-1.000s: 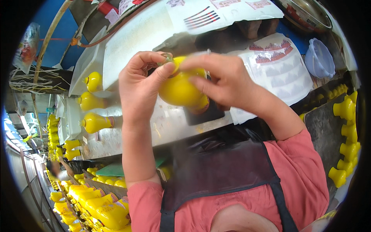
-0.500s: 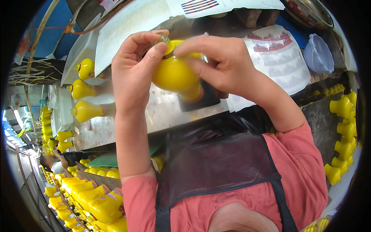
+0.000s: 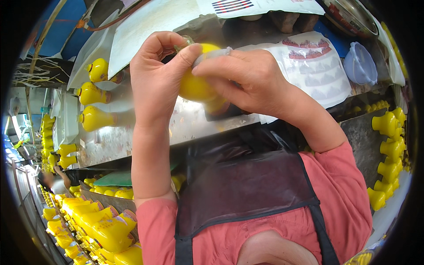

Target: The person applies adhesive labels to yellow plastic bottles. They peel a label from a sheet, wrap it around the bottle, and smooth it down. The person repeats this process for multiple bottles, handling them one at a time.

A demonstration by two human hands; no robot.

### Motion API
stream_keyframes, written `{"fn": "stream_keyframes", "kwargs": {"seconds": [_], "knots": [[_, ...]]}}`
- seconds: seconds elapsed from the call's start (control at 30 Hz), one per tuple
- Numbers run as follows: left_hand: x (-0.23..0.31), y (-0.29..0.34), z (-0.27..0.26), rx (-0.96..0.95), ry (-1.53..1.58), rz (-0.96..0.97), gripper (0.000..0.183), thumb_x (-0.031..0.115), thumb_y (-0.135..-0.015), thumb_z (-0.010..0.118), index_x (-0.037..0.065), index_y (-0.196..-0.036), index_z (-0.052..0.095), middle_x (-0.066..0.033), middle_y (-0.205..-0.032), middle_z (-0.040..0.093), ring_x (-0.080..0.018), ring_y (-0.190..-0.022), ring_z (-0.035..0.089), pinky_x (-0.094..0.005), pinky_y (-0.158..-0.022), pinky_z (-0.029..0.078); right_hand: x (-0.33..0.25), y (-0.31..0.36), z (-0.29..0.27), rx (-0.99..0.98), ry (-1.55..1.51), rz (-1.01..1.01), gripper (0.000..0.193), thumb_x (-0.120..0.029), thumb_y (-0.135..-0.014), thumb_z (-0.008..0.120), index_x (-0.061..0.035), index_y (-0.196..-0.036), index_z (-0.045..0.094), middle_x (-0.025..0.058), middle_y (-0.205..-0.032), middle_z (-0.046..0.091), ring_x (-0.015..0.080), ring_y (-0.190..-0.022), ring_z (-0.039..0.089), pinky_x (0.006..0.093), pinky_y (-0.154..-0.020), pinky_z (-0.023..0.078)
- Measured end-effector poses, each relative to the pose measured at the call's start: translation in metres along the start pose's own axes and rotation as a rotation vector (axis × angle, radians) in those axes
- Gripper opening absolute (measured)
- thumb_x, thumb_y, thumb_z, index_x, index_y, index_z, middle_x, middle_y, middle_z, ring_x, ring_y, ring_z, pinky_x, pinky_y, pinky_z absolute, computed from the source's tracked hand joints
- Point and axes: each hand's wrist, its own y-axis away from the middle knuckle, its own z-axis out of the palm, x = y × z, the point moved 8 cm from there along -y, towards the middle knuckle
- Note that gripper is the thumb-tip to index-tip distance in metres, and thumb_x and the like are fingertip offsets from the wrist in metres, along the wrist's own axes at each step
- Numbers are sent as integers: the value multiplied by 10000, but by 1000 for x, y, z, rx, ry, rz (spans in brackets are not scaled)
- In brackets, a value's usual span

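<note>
A round yellow plastic bottle is held up in front of me by both hands. My left hand grips its left side, thumb and fingers curled near the top. My right hand wraps over its right side, with a finger pressing a clear strip across the bottle's upper part. Most of the bottle is hidden behind my fingers.
A shiny metal bench carries three yellow bottles lying on their sides. Many more yellow bottles fill a crate at lower left and a row at right. A sheet of stickers and a plastic tub lie at the back right.
Both hands with the bottle have stayed together and shifted slightly upward in view. My right fingers have slid across the bottle's top.
</note>
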Motion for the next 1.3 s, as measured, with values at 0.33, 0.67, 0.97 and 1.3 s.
{"fn": "stream_keyframes", "kwargs": {"seconds": [0.33, 0.67, 0.97, 1.3], "knots": [[-4, 6, 12, -126, 343, 14, 141, -27, -896, 738, 5, -1021, 681, -145, -1195, 728, -150, -1026, 683, -290, -935, 554, -15, 4, -2, -75, 93, 60, 209, -78, -858, 692, -169, -1044, 718, 67, -814, 707, 287, -689, 697, 388, -591, 550], [-1, 3, 4, -37, 103, 41, 188, 35, -865, 786, -8, -1020, 690, -49, -1017, 708, -111, -931, 640, -255, -873, 518, 2, 9, -6, 115, -20, 80, 252, 7, -887, 707, -78, -1122, 739, 60, -778, 704, 148, -545, 640, 283, -509, 483], [-23, -2, 9, -30, 411, -29, 202, 43, -982, 684, -16, -1176, 679, -151, -1238, 713, -158, -1063, 677, -304, -957, 546, 48, -5, -8, -44, -274, 557, 268, -169, -962, 664, -17, -1173, 727, 64, -782, 699, 108, -686, 645, 255, -626, 488], [-46, 2, 5, -46, 421, -84, 406, -7, -963, 649, 21, -1365, 603, -136, -1292, 690, -176, -1141, 656, -319, -1002, 522, 87, -22, 22, -183, -274, 700, 399, -315, -796, 773, 21, -1013, 769, 178, -901, 750, 246, -800, 724, 334, -762, 563]]}}
